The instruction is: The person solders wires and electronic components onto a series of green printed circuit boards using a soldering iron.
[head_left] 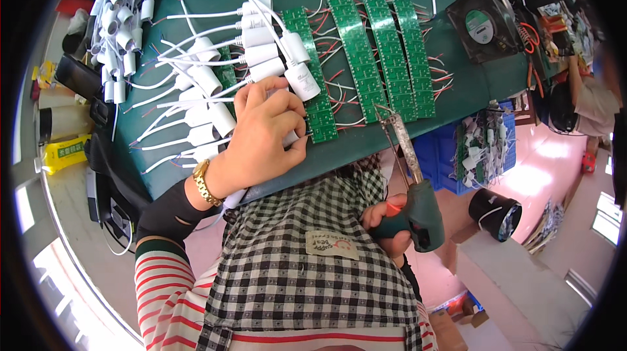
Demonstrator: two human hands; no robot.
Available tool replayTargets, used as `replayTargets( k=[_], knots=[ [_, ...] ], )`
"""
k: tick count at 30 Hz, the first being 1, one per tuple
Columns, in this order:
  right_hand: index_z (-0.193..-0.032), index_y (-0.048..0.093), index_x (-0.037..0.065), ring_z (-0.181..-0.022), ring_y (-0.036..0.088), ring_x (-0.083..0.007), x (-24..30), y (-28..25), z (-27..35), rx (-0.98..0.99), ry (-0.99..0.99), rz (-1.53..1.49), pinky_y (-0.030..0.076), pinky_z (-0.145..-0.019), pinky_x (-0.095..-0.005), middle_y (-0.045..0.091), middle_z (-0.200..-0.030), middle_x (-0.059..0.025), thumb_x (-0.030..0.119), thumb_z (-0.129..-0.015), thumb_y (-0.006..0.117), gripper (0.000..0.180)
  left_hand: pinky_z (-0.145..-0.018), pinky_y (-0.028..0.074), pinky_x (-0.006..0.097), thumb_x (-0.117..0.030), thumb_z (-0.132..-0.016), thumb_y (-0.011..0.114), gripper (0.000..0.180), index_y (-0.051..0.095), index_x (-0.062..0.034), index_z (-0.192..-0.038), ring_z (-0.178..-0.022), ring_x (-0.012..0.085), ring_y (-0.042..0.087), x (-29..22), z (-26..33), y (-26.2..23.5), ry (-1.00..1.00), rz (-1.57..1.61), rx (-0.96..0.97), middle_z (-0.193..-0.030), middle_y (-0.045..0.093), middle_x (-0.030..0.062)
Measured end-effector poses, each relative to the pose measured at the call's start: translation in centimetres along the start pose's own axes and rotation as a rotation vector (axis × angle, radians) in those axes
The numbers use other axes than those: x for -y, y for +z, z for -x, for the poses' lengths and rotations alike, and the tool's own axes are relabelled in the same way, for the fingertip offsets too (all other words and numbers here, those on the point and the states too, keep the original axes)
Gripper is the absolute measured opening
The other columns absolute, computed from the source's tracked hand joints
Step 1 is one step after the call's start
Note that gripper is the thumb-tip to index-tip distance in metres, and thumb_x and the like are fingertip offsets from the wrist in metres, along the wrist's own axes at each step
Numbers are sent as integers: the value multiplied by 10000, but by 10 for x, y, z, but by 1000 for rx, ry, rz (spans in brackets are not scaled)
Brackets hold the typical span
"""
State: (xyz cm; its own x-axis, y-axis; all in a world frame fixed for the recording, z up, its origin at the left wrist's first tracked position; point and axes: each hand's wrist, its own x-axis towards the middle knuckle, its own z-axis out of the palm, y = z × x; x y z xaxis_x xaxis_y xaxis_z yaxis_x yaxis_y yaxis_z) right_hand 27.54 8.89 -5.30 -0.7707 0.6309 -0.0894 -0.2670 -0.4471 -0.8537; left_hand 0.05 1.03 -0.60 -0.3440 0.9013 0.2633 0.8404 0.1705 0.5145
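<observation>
My left hand (264, 125) curls its fingers over a white cylindrical housing (290, 136) at the left edge of a green circuit-board strip (320, 106). The fingers cover most of that housing. More white housings (263, 53) with white cables lie in rows beyond and left of this hand, red and blue wire ends pointing left. One housing (302, 83) rests on the strip just right of my fingers. In my right hand (386, 220) is a dark green soldering gun (424, 217), its tip pointing up by the table's front edge, close to further board strips (392, 57).
A large heap of white housings (124, 17) covers the table's far left. A fan (480, 24) stands at the right end. Below it, a blue crate (441, 155) holds wired boards. A black bucket (494, 214) stands on the floor; another person (594, 106) is at far right.
</observation>
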Motion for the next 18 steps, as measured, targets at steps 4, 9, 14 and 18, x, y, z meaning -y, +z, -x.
replayTargets(
  k=[4,9,14,18],
  knots=[
    [-1220,349,50,-676,539,-216,-9,-3,-12,-28,-129,-54,459,-625,-353,529,-788,-95,612,-815,578,730,-927,290,470,-41,-574,699,173,577,-110,-676,-1108,325,457,-1,-1,-2,4,3,-4,-916,559,-5],
    [-1211,354,47,-635,544,-228,-13,-3,-19,-76,-163,-62,465,-592,-350,535,-767,-109,611,-815,577,724,-922,290,474,-39,-574,699,174,570,-109,-667,-1109,318,457,0,1,-2,4,9,-15,-920,564,-4],
    [-1246,306,40,-599,560,-241,-20,-7,-23,-35,-212,-91,472,-592,-353,548,-770,-127,589,-868,510,697,-920,288,477,-40,-576,697,170,569,-107,-666,-1113,317,456,0,1,-1,8,9,-15,-925,565,0],
    [-1252,306,44,-602,561,-241,-21,-8,-24,-28,-222,-93,469,-598,-365,548,-770,-129,589,-879,486,684,-922,284,482,-40,-577,695,169,569,-105,-669,-1119,320,453,1,2,-2,9,11,-4,-929,565,1]
  ],
)
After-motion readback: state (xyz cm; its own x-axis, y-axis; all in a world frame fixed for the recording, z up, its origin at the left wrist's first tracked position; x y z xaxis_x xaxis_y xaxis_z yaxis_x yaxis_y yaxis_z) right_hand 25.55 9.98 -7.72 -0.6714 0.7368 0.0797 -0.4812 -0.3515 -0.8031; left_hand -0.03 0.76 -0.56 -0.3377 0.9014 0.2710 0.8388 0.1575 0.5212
